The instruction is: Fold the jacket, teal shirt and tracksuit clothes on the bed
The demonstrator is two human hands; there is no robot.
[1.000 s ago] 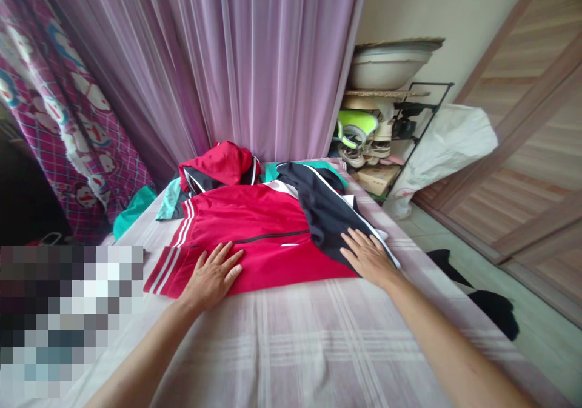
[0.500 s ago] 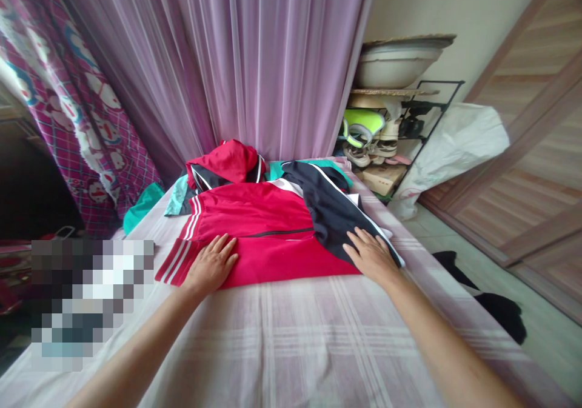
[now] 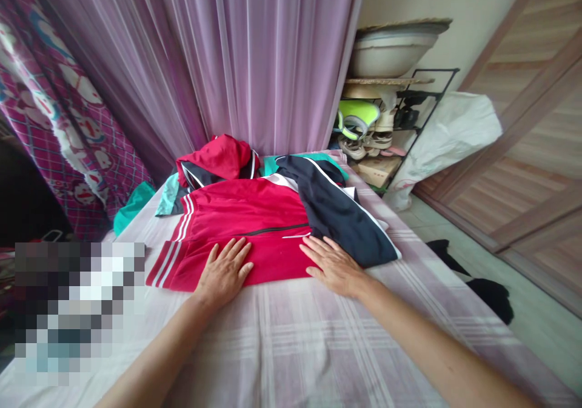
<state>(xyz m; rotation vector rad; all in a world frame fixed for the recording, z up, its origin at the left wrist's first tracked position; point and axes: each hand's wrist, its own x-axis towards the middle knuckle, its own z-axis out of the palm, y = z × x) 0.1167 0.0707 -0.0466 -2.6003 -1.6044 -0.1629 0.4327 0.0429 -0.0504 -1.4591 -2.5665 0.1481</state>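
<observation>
A red jacket (image 3: 245,214) with white stripes and a dark zip lies spread on a bed covered by a pale checked sheet (image 3: 291,341). Its dark navy sleeve (image 3: 341,214) is folded across the right side. My left hand (image 3: 225,271) lies flat, fingers spread, on the jacket's near hem. My right hand (image 3: 331,265) rests flat on the red cloth just left of the navy sleeve, fingers stretched out. Neither hand holds anything.
More red, black and teal clothes (image 3: 218,162) are heaped at the far end of the bed before a purple curtain (image 3: 254,56). A black rack (image 3: 386,117) with shoes and a basin stands at the right. Dark cloth (image 3: 491,293) lies on the floor.
My right hand has slid left, off the navy sleeve and onto the red body of the jacket. My left hand has stayed on the hem.
</observation>
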